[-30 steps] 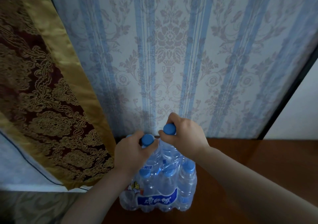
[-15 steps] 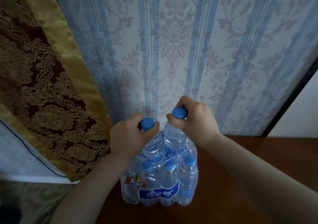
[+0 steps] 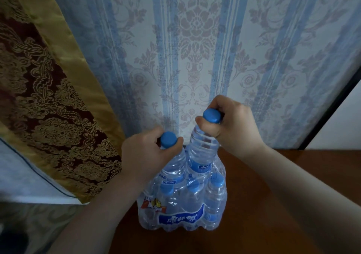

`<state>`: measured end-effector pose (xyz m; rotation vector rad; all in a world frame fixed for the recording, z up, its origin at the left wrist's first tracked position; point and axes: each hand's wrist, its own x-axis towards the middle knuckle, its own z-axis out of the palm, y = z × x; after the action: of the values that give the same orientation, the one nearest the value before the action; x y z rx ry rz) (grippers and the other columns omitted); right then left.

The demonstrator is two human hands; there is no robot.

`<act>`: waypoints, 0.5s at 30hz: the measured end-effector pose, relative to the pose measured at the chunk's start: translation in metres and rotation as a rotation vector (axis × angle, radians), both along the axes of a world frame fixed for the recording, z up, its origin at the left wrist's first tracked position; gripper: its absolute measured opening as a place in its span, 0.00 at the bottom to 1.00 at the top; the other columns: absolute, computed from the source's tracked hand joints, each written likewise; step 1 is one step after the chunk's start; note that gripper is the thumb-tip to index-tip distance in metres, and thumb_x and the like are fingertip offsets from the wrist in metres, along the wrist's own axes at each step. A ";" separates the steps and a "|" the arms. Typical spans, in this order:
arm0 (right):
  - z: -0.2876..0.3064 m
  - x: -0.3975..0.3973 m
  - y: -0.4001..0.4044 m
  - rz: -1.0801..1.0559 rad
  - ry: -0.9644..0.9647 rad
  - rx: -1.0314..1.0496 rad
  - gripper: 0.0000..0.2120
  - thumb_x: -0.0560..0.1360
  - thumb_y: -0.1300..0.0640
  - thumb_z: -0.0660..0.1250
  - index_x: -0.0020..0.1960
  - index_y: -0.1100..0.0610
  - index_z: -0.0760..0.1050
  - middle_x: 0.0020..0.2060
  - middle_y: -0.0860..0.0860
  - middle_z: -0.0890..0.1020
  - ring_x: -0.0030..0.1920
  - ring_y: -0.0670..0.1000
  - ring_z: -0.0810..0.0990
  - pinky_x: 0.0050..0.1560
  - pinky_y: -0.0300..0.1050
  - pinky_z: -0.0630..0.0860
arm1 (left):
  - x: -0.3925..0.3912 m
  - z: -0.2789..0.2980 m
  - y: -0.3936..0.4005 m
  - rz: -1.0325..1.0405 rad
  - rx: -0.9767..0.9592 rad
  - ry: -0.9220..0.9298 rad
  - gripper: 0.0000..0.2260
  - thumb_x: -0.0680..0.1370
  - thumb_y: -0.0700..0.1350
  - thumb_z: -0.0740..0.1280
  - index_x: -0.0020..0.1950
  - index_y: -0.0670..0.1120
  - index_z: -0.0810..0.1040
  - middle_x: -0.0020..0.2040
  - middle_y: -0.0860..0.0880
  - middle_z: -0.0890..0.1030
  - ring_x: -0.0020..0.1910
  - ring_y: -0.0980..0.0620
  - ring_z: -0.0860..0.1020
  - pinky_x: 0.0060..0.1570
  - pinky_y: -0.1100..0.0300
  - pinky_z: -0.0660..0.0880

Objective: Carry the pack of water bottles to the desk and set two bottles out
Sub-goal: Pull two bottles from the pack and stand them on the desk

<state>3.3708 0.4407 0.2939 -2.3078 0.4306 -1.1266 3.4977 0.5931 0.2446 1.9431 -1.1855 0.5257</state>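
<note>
A shrink-wrapped pack of water bottles [image 3: 181, 212] with blue caps stands on the dark wooden desk [image 3: 273, 195], close to the wall. My left hand [image 3: 144, 156] grips the neck of one bottle [image 3: 174, 164] just under its blue cap; this bottle rises partly out of the wrap. My right hand [image 3: 232, 124] grips the neck of a second bottle [image 3: 203, 152], which is lifted higher, its label showing above the pack. Three capped bottles remain visible in the front row of the pack.
Blue-striped floral wallpaper [image 3: 195, 48] rises directly behind the pack. A maroon and gold brocade curtain [image 3: 48, 107] hangs at the left, reaching near the desk's left edge. A dark frame edge [image 3: 332, 109] runs diagonally at the right. Bare desk surface lies right of the pack.
Both hands have risen, pulling the two gripped bottles upward out of the pack. The right-hand bottle has come up farther than the left one.
</note>
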 end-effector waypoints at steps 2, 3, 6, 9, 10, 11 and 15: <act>0.007 -0.005 0.002 -0.023 -0.055 0.023 0.13 0.67 0.56 0.75 0.36 0.57 0.71 0.25 0.43 0.72 0.28 0.42 0.72 0.27 0.29 0.66 | -0.003 0.010 0.000 -0.017 -0.050 -0.018 0.23 0.70 0.59 0.67 0.27 0.43 0.70 0.20 0.50 0.70 0.19 0.51 0.67 0.21 0.65 0.62; 0.016 -0.008 0.001 -0.057 -0.097 0.040 0.13 0.67 0.54 0.75 0.36 0.56 0.70 0.24 0.42 0.71 0.26 0.40 0.71 0.26 0.27 0.65 | -0.003 0.021 -0.002 -0.013 -0.089 -0.028 0.21 0.71 0.58 0.68 0.27 0.44 0.69 0.20 0.51 0.69 0.18 0.53 0.66 0.21 0.67 0.60; 0.060 -0.013 -0.018 -0.187 -0.158 0.091 0.13 0.66 0.49 0.70 0.33 0.52 0.68 0.20 0.44 0.68 0.22 0.38 0.68 0.23 0.27 0.62 | 0.006 0.071 -0.014 0.047 -0.183 0.000 0.21 0.70 0.58 0.68 0.26 0.47 0.65 0.20 0.54 0.64 0.19 0.58 0.61 0.21 0.65 0.57; 0.095 -0.024 -0.038 -0.254 -0.191 0.115 0.13 0.65 0.48 0.70 0.33 0.54 0.70 0.20 0.46 0.67 0.22 0.41 0.64 0.22 0.31 0.59 | 0.011 0.112 -0.031 0.013 -0.186 0.021 0.23 0.68 0.58 0.70 0.27 0.40 0.68 0.20 0.48 0.65 0.21 0.52 0.62 0.23 0.57 0.62; 0.098 -0.030 -0.040 -0.279 -0.196 0.101 0.13 0.66 0.48 0.70 0.34 0.56 0.71 0.21 0.46 0.67 0.22 0.42 0.64 0.22 0.31 0.60 | 0.009 0.118 -0.036 -0.013 -0.182 0.008 0.24 0.68 0.58 0.70 0.27 0.39 0.70 0.21 0.46 0.67 0.22 0.49 0.64 0.23 0.54 0.64; 0.098 -0.037 -0.041 -0.302 -0.196 0.084 0.13 0.66 0.49 0.70 0.35 0.57 0.72 0.22 0.46 0.67 0.22 0.41 0.65 0.22 0.31 0.61 | 0.005 0.121 -0.040 -0.042 -0.184 -0.006 0.24 0.68 0.58 0.70 0.28 0.38 0.71 0.21 0.44 0.68 0.22 0.47 0.66 0.24 0.53 0.65; 0.089 -0.061 -0.046 -0.436 -0.132 0.018 0.14 0.67 0.50 0.72 0.36 0.59 0.71 0.23 0.46 0.68 0.23 0.41 0.68 0.23 0.29 0.63 | -0.006 0.122 -0.062 -0.141 -0.258 0.033 0.24 0.68 0.58 0.71 0.28 0.41 0.67 0.21 0.48 0.64 0.22 0.53 0.61 0.25 0.59 0.59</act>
<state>3.3093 0.3947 0.3827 -2.1627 0.9196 -1.4587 3.4919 0.5313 0.3665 1.6317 -1.1629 0.5407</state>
